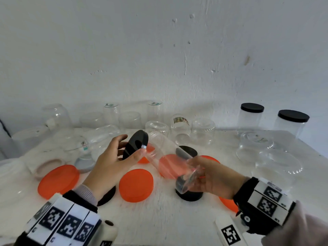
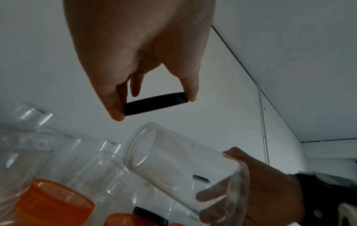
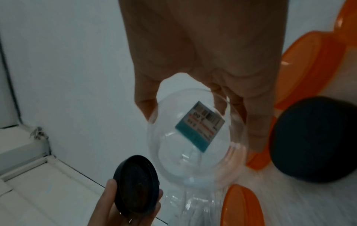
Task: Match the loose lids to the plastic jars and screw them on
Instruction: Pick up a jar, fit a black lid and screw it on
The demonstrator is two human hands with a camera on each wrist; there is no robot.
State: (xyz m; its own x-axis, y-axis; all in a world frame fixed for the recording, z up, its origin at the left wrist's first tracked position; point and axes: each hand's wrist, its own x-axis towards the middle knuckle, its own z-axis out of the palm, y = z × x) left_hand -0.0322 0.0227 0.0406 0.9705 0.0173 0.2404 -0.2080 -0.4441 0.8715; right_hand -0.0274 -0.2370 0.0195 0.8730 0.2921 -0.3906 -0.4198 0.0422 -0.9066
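Head view: your left hand [image 1: 110, 162] is pinching the black lid [image 1: 135, 145] by its rim, holding it just beside the open mouth of the clear jar [image 1: 168, 160]. Your right hand [image 1: 214, 178] is gripping that jar's base, tilting it above the orange lids [image 1: 135, 185] on the table [image 1: 159, 224].

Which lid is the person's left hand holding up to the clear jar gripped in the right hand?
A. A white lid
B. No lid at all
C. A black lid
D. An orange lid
C: the left hand pinches a black lid by its rim, close to the open mouth of the clear jar held in the right hand.
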